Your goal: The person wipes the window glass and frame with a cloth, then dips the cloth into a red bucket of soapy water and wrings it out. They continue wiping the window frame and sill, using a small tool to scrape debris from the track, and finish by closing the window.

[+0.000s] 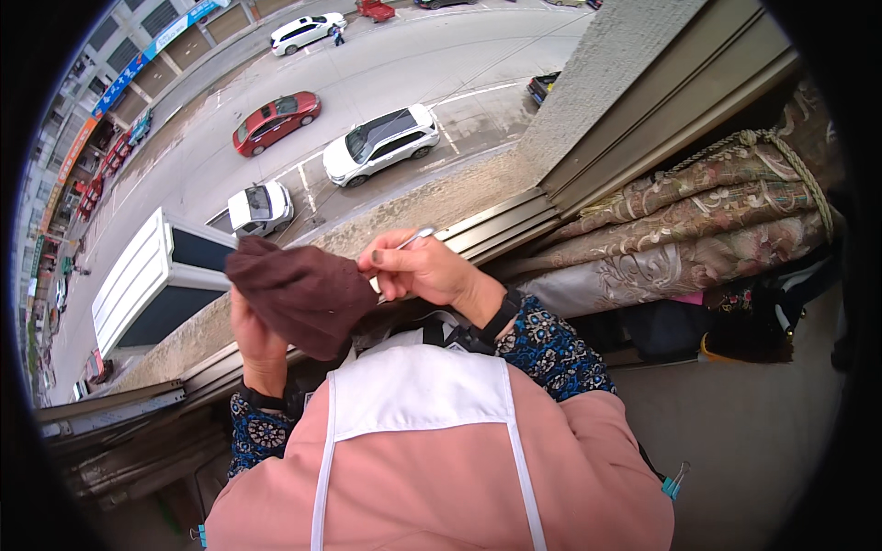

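Note:
A dark brown cloth [303, 289] hangs bunched in front of me, level with the window sill. My left hand [260, 342] grips it from below on its left side, and most of those fingers are hidden behind the fabric. My right hand [424, 272] is closed at the cloth's right edge, thumb and fingers pinched together. A slim silver-coloured tool [418, 237] with a rounded end sticks up out of that pinch; its other end is hidden, so its kind cannot be told.
Just beyond my hands runs the metal window track [501, 225] with a stone ledge outside. A white box-like unit [152, 275] stands outside at left. Patterned curtains [698, 225], tied with a cord, bunch at right. Far below, cars line the street [367, 73].

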Available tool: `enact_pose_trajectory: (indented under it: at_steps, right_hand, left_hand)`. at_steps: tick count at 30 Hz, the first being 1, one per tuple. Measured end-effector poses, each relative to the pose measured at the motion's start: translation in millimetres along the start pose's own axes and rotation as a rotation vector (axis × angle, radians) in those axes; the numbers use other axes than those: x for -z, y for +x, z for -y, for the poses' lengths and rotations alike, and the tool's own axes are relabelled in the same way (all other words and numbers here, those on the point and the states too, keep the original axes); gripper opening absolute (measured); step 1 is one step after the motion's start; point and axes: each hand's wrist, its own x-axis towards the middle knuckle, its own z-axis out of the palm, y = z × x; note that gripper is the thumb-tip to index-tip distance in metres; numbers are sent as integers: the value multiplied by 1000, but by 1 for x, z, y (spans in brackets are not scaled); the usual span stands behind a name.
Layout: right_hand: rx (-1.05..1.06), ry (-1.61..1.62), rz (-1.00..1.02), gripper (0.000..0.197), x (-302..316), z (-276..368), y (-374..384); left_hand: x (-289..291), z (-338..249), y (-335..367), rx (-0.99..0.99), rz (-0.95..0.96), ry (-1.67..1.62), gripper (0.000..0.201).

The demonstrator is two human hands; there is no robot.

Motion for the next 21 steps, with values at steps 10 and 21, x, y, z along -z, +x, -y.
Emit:
enact_pose_trajectory:
  at_steps: [10, 21]
  right_hand:
    - [377, -50, -466, 20, 88, 30, -114]
    - [298, -24, -487, 14, 124, -7, -175]
  left_hand:
    - [-22, -69, -23, -164, -103, -37, 18]
    - [-167, 123, 19, -346, 562, 961, 33]
